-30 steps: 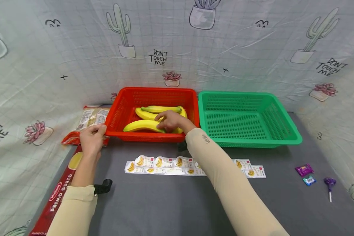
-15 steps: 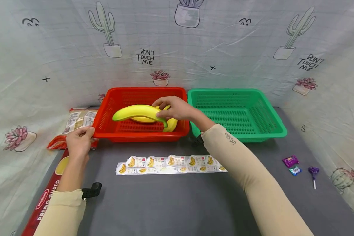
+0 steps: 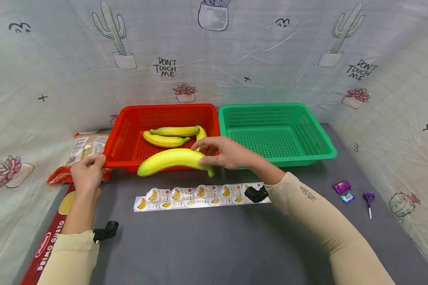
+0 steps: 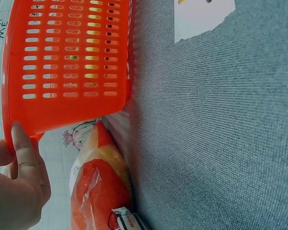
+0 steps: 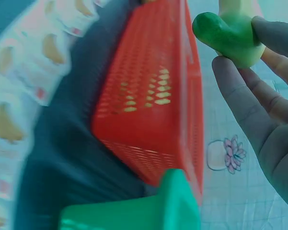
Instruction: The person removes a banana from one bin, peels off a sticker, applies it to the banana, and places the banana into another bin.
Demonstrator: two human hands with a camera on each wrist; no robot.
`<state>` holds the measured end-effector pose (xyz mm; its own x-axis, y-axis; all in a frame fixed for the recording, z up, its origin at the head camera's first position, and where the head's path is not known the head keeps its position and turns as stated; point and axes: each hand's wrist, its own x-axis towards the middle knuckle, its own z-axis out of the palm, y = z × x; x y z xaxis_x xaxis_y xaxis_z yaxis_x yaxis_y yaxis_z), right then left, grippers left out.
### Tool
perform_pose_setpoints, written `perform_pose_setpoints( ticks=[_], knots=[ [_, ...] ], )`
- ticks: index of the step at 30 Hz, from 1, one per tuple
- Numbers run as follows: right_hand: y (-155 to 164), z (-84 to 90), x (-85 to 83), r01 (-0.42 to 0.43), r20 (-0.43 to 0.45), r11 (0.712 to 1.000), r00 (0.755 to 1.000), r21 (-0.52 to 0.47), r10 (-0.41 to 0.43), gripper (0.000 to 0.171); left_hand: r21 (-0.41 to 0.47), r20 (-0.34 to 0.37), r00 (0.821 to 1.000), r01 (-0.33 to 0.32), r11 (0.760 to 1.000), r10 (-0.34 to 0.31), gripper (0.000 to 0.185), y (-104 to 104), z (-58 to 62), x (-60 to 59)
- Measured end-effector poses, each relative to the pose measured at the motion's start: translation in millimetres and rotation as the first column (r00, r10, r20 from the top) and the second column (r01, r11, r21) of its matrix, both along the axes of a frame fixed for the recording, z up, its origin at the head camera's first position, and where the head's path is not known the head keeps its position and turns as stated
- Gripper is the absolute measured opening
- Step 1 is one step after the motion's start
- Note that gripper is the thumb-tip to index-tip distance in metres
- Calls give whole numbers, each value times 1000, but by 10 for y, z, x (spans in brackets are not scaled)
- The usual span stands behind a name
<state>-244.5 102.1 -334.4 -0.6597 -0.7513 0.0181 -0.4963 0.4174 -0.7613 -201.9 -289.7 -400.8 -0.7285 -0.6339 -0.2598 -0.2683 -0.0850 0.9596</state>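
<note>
Head view: right hand (image 3: 228, 154) grips a banana (image 3: 171, 160) held over the red basket's (image 3: 126, 130) front rim; three bananas remain inside, green basket (image 3: 317, 134) holds none. Left wrist: left hand (image 4: 17, 184) grips the red corner. Right wrist: fingers (image 5: 244, 103) pinch the banana's stem.

Red basket (image 3: 123, 136), green basket (image 3: 312, 136), yellow bananas (image 3: 171, 160) (green-tipped), grey tabletop (image 3: 207, 245)

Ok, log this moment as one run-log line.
right hand: grips banana above red basket front rim | left hand: holds basket corner | bananas in basket: three | green basket: empty
</note>
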Motion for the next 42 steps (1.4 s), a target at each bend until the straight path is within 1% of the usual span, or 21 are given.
perform_pose_setpoints(
  ticks=[2, 5, 8, 13, 16, 19, 20, 24, 27, 30, 34, 36, 38, 39, 40, 41, 42],
  knots=[
    [51, -90, 104, -17, 12, 1000, 1000, 2, 17, 40, 9, 1, 1000, -16, 1000, 16, 35, -6, -15, 18],
    [131, -259, 248, -50, 51, 999, 997, -6, 50, 40, 12, 9, 999, -33, 999, 33, 37, -13, -18, 37],
    [229, -438, 389, -68, 66, 998, 995, -1, 68, 38, 17, 14, 999, -29, 999, 29, 41, -5, -16, 34],
    [389, -733, 606, -49, 94, 999, 994, 22, 47, 37, 32, -9, 1000, -25, 999, 25, 39, 27, -28, -3],
    [449, -887, 710, -38, 152, 999, 988, 31, 33, 35, 37, -3, 999, -33, 999, 33, 39, 38, -38, -7],
    [492, -1023, 782, -40, 184, 998, 982, 47, 31, 34, 39, 10, 999, -35, 999, 34, 40, 46, -51, 3],
    [504, -1061, 800, -38, 193, 998, 981, 54, 27, 33, 43, 8, 999, -37, 998, 37, 40, 48, -55, 4],
    [536, -1155, 835, -37, 180, 998, 983, 56, 27, 32, 46, -17, 999, -50, 998, 51, 38, 51, -65, 5],
    [542, -1166, 842, -27, 172, 998, 985, 55, 17, 32, 53, -36, 997, -63, 997, 65, 37, 51, -67, -5],
    [516, -1163, 854, -22, 170, 998, 985, 65, 11, 32, 50, -40, 997, -63, 997, 65, 37, 25, -60, 33],
    [486, -1171, 871, -23, 172, 997, 985, 68, 10, 33, -1, -17, 1000, -21, 1000, 21, 42, 7, -41, 144],
    [483, -1178, 880, -27, 172, 997, 985, 68, 15, 33, -63, -1, 1000, 2, 998, -2, 37, 19, -38, 229],
    [489, -1175, 884, -24, 167, 997, 986, 69, 12, 33, -137, 23, 999, 49, 989, -46, 28, 54, -42, 320],
    [495, -1170, 885, -21, 162, 997, 987, 72, 9, 33, -181, 39, 997, 78, 980, -72, 23, 81, -51, 359],
    [505, -1168, 884, -18, 157, 997, 988, 73, 6, 32, -236, 54, 993, 118, 965, -108, 21, 113, -65, 394],
    [515, -1163, 883, -15, 152, 997, 988, 74, 4, 32, -295, 81, 984, 176, 939, -158, 23, 145, -79, 425],
    [525, -1159, 881, -11, 146, 997, 989, 73, 0, 32, -361, 115, 969, 247, 899, -220, 27, 178, -94, 451]
  ],
)
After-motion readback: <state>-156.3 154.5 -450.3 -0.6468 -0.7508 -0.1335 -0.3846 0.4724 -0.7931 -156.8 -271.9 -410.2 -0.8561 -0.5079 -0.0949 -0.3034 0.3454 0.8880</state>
